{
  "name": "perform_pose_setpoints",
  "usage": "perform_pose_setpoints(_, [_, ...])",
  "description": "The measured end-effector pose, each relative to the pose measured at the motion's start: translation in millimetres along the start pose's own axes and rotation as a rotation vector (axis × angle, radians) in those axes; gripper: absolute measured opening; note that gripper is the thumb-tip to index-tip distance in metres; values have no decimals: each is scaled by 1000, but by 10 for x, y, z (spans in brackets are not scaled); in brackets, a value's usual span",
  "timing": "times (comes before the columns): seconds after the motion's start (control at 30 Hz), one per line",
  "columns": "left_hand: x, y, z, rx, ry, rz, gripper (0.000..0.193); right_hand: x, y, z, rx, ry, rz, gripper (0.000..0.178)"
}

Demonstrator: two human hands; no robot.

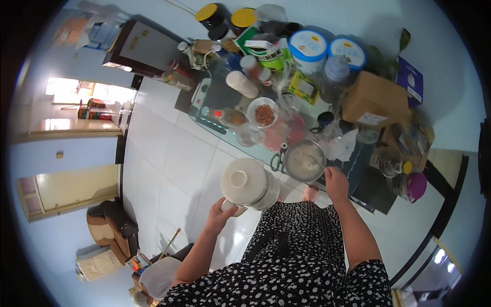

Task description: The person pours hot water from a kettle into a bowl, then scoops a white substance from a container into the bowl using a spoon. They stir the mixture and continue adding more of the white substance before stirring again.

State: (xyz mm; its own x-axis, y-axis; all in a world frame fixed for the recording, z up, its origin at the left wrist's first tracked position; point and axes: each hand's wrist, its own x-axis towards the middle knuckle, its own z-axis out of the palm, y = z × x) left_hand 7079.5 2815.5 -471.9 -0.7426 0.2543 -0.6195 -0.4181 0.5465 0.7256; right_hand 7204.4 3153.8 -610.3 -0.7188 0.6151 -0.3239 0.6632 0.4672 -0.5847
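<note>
My left hand (221, 215) is closed round the handle of a white lidded jug (247, 181), held in front of the table's near edge. At that edge stands a round metal bowl (296, 171) with pale, whitish contents. My right hand (336, 183) is at the bowl's right rim, its fingers closed on the handle of a spoon (314, 162) that dips into the contents. Dark-handled scissors (279, 158) lie against the bowl's left side. Behind them are a clear glass bowl (249, 135) and a white bowl of reddish-brown nuts or beans (264, 114).
The glass table (240, 147) is crowded with bottles, white tubs (308, 48) with blue rims, and a cardboard box (376, 100) at the right. A purple-lidded jar (413, 187) stands at the far right. White floor tiles (169, 148) stretch left toward an armchair (110, 230).
</note>
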Motion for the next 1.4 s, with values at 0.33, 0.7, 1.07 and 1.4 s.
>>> perform_pose_setpoints(0.33, [443, -168, -930, -416, 289, 145, 15, 201, 77, 107, -47, 183, 25, 27])
perform_pose_setpoints(0.7, [1934, 251, -1662, -408, 259, 286, 10, 188, -346, 87, 6, 288, 234, 28])
perform_pose_setpoints(1.07, [3108, 431, -1687, -485, 148, 347, 12, -133, -600, 159, 145, 458, 430, 30])
perform_pose_setpoints(1.4, [3258, 420, -1550, -482, 75, 362, 12, -97, -344, 417, 215, 535, 510, 30])
